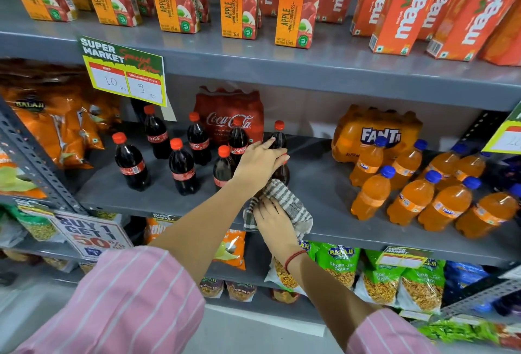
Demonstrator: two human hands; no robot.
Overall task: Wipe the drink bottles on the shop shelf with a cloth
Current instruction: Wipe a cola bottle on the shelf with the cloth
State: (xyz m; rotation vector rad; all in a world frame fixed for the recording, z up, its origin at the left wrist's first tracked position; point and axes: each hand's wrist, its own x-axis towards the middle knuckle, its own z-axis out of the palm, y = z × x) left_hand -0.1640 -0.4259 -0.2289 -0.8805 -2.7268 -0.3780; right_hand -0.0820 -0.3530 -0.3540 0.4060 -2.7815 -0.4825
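Note:
Several small cola bottles [183, 169] with red caps stand on the grey middle shelf [318, 184]. My left hand [260, 162] is closed over the top of the front-right cola bottle [282, 175], hiding its cap and neck. My right hand [272, 217] holds a grey-and-white striped cloth [294, 207] against the lower front of that bottle, at the shelf's front edge. Another cola bottle [279, 136] stands just behind my left hand. A group of orange Fanta bottles [408, 201] with blue caps stands further right on the same shelf.
Shrink-wrapped Coca-Cola [229, 117] and Fanta packs [377, 131] sit at the back of the shelf. Juice cartons [296, 1] fill the shelf above. Snack bags [341, 266] fill the shelf below and hang at the left [56, 125]. A price sign [124, 71] hangs from the upper shelf.

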